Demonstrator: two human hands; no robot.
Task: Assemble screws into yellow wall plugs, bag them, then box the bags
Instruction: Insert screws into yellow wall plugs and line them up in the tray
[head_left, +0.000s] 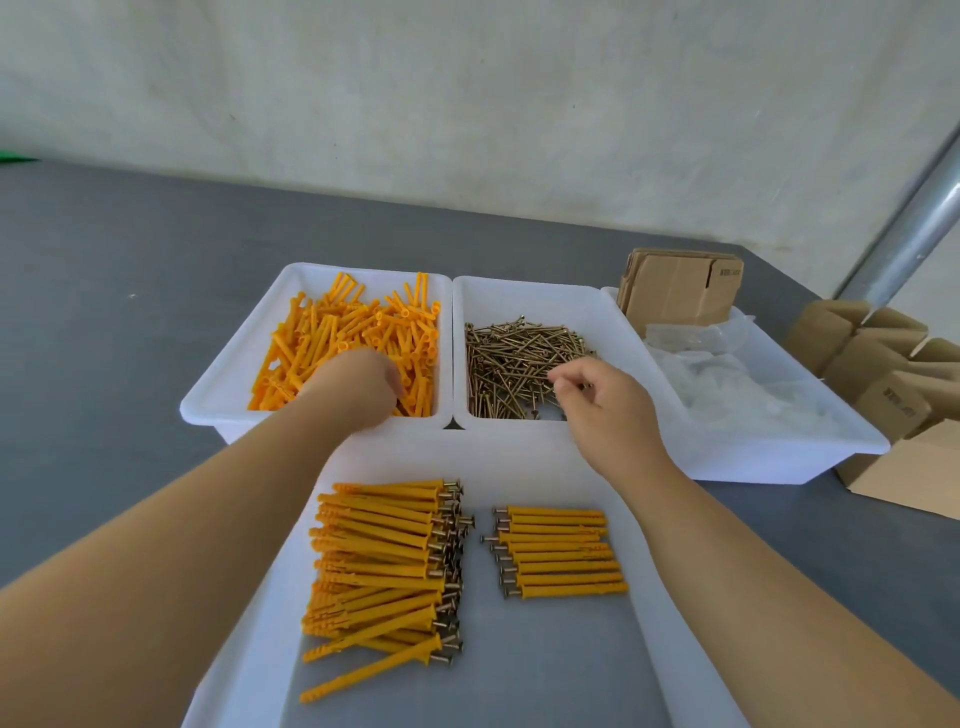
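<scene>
The left hand (358, 387) reaches down into the pile of loose yellow wall plugs (353, 332), and its fingers are curled in among them, but you cannot tell if the grip has closed on a plug because the back of the hand hides the fingertips. The right hand (605, 402) hangs over the pile of brown screws (519, 364), with its thumb and first finger pressed together in a pinch (something thin may be between them, but it is too small to be sure). The plugs fill a white tub (218, 395) on the left, and the screws lie in a second white tub (519, 293) touching it on the right. A third white tub (779, 462), further right, holds clear plastic bags (727, 374) and a stack of flat cardboard boxes (680, 291). Close to the person sits a white tray (571, 467) with 2 groups of finished plugs with screws in them: a big heap (379, 561) on the left and a neat row (561, 553) on the right, set apart from each other. More brown boxes (883, 374) sit on the grey counter (130, 312) at the far right, near a shiny metal pole (914, 218).
</scene>
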